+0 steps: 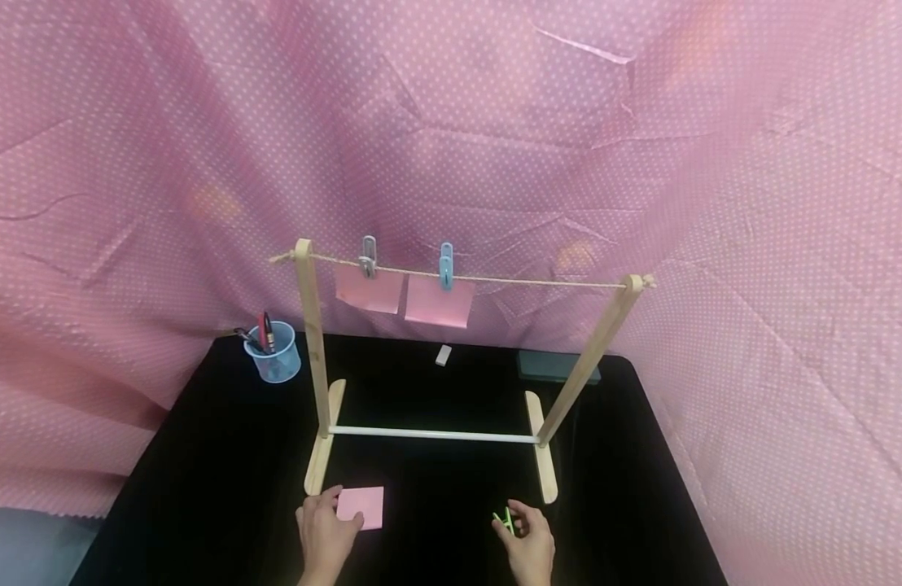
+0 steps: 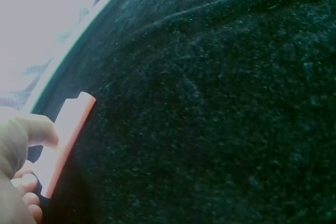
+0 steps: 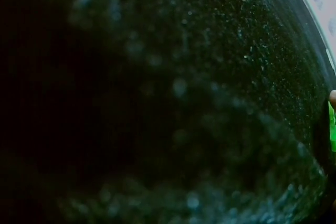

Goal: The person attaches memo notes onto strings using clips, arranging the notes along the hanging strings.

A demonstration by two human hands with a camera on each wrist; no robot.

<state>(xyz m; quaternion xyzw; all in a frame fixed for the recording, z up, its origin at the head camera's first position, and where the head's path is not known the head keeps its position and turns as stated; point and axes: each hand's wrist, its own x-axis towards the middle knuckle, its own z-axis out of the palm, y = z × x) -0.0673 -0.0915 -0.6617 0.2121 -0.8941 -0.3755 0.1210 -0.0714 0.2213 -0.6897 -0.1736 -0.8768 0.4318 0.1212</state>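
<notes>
My left hand (image 1: 325, 529) pinches a square pink paper note (image 1: 367, 506) by its left side, thumb on top, low over the black table. In the left wrist view the note (image 2: 65, 140) is seen at a slant, its near edge slightly curved, with the thumb laid across it. To the right, my right hand (image 1: 530, 544) holds a small green clothespin (image 1: 508, 519) between thumb and fingers. Only a sliver of the green clothespin (image 3: 333, 127) and a fingertip show at the right edge of the right wrist view.
Beyond the hands stands a wooden frame (image 1: 315, 342) with a string (image 1: 539, 282) across its top. A grey clothespin (image 1: 368, 259) and a blue clothespin (image 1: 446, 267) hold two pink notes (image 1: 438, 305) there. Behind are a blue pen cup (image 1: 278, 362), white block (image 1: 443, 356) and dark flat case (image 1: 546, 366).
</notes>
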